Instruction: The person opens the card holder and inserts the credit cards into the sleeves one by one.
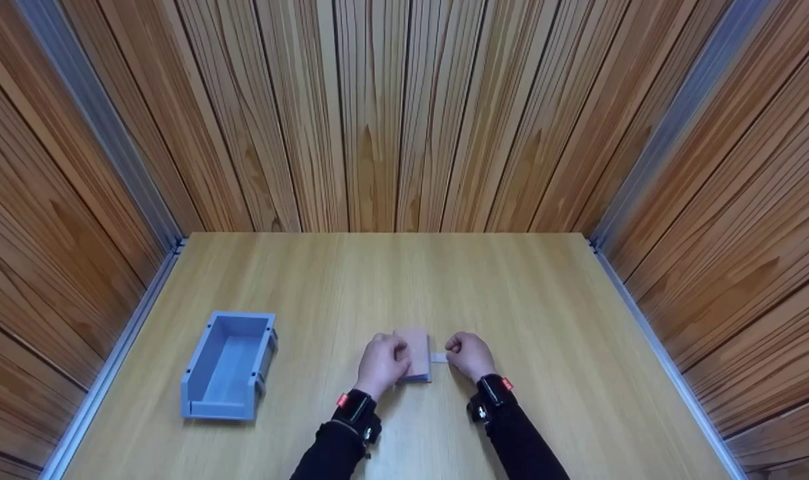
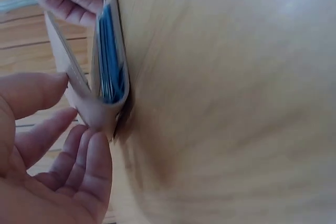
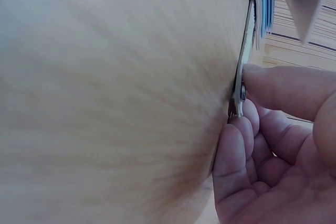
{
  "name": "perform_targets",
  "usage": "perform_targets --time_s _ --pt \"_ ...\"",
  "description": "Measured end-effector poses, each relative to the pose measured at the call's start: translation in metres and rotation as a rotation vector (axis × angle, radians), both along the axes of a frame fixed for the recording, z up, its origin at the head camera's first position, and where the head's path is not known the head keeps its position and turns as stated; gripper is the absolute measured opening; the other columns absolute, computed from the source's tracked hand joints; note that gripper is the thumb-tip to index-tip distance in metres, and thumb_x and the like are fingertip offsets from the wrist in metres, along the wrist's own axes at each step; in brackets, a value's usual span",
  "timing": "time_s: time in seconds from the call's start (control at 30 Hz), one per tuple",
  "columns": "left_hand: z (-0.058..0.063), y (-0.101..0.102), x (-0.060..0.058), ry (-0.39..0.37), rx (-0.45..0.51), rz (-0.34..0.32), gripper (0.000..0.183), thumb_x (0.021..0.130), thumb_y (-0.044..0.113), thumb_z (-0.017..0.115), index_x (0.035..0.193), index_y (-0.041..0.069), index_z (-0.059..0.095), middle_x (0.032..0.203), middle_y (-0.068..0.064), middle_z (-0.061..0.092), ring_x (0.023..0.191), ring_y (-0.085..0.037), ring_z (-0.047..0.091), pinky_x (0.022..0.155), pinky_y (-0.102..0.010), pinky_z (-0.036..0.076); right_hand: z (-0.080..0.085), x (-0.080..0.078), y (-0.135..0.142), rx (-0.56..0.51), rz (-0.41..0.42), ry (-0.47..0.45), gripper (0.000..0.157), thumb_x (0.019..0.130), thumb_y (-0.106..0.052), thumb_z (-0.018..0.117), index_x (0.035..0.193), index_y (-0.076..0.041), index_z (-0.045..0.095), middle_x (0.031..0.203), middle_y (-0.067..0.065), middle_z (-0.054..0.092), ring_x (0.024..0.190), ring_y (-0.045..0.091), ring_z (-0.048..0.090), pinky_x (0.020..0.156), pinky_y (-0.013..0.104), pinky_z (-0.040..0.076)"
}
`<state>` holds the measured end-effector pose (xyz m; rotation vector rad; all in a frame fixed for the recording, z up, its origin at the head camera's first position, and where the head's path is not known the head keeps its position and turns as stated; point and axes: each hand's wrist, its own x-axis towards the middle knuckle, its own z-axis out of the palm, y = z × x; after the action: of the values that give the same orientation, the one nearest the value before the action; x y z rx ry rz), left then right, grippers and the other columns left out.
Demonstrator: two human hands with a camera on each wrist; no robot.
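Note:
A small pale pink-beige card holder lies on the table between the two hands. Its cover stands partly lifted in the left wrist view, and blue-edged leaves or cards show inside. My left hand holds the folded side, with the thumb on the cover and the fingertips by the spine. From the opposite side a narrow light strap sticks out, bearing a metal snap button. The strap's end is pinched between thumb and fingers of my right hand, low against the tabletop.
To the left stands a blue-grey plastic bin with a lowered front, nothing visible in it. Wood-plank walls rise behind the table and on both sides, with metal rails along the corners.

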<state>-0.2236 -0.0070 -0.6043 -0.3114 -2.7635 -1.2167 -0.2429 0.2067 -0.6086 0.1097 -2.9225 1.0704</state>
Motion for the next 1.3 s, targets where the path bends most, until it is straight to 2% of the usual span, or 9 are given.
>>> perform_targets --time_s 0.07,0.23,0.57,0.77,0.93,1.13,1.3 --pt "-0.003 0.002 0.001 0.054 -0.018 0.011 0.019 0.077 0.008 0.079 0.093 0.003 0.071 0.086 -0.005 0.056 0.080 -0.022 0.055 0.072 -0.037 0.048 0.000 0.000 0.000 0.001 -0.002 -0.009 0.011 0.076 0.003 0.070 0.084 -0.003 0.066 0.075 -0.002 0.056 0.072 0.015 0.052 0.071 0.035 0.045" --pt "-0.005 0.007 0.003 0.085 -0.042 0.045 0.013 0.079 0.008 0.077 0.089 0.003 0.072 0.086 -0.007 0.055 0.080 -0.025 0.056 0.070 -0.040 0.048 0.000 -0.001 -0.002 -0.001 -0.013 -0.030 0.010 0.076 0.002 0.070 0.084 -0.004 0.066 0.075 -0.002 0.056 0.073 0.015 0.052 0.071 0.034 0.045" --pt "-0.003 0.011 0.005 0.050 -0.102 0.099 0.016 0.075 0.008 0.079 0.089 0.004 0.072 0.091 -0.010 0.056 0.085 -0.029 0.057 0.071 -0.042 0.048 0.003 -0.002 -0.004 -0.008 -0.026 -0.051 0.009 0.079 0.001 0.071 0.085 -0.003 0.067 0.076 -0.002 0.057 0.073 0.016 0.053 0.071 0.034 0.045" --pt "-0.003 0.012 0.004 0.015 -0.084 0.100 0.017 0.077 0.011 0.078 0.093 0.005 0.076 0.094 -0.010 0.059 0.087 -0.030 0.059 0.071 -0.043 0.049 0.004 0.001 -0.003 -0.018 -0.048 -0.049 0.006 0.082 -0.002 0.071 0.087 -0.002 0.068 0.077 0.000 0.059 0.073 0.016 0.054 0.069 0.033 0.046" --pt "-0.003 0.012 0.004 -0.014 -0.069 0.105 0.017 0.079 0.013 0.078 0.095 0.006 0.077 0.095 -0.009 0.059 0.088 -0.028 0.058 0.072 -0.042 0.049 0.005 0.001 -0.001 -0.064 -0.074 -0.100 0.007 0.084 -0.002 0.069 0.090 -0.001 0.067 0.079 0.001 0.060 0.073 0.017 0.056 0.067 0.032 0.047" --pt "-0.002 0.013 0.005 -0.009 -0.068 0.102 0.018 0.077 0.010 0.080 0.094 0.005 0.076 0.093 -0.009 0.058 0.087 -0.029 0.059 0.073 -0.043 0.050 0.006 0.003 0.004 -0.100 -0.126 -0.140 0.008 0.086 -0.004 0.068 0.093 -0.002 0.066 0.083 0.003 0.060 0.076 0.018 0.056 0.068 0.031 0.047" --pt "-0.002 0.013 0.004 -0.019 -0.073 0.099 0.021 0.076 0.010 0.081 0.096 0.005 0.076 0.095 -0.009 0.059 0.089 -0.029 0.059 0.075 -0.043 0.050 0.008 0.008 0.008 -0.152 -0.162 -0.185 0.006 0.088 -0.009 0.067 0.090 -0.004 0.064 0.075 0.002 0.058 0.061 0.014 0.052 0.053 0.025 0.041"
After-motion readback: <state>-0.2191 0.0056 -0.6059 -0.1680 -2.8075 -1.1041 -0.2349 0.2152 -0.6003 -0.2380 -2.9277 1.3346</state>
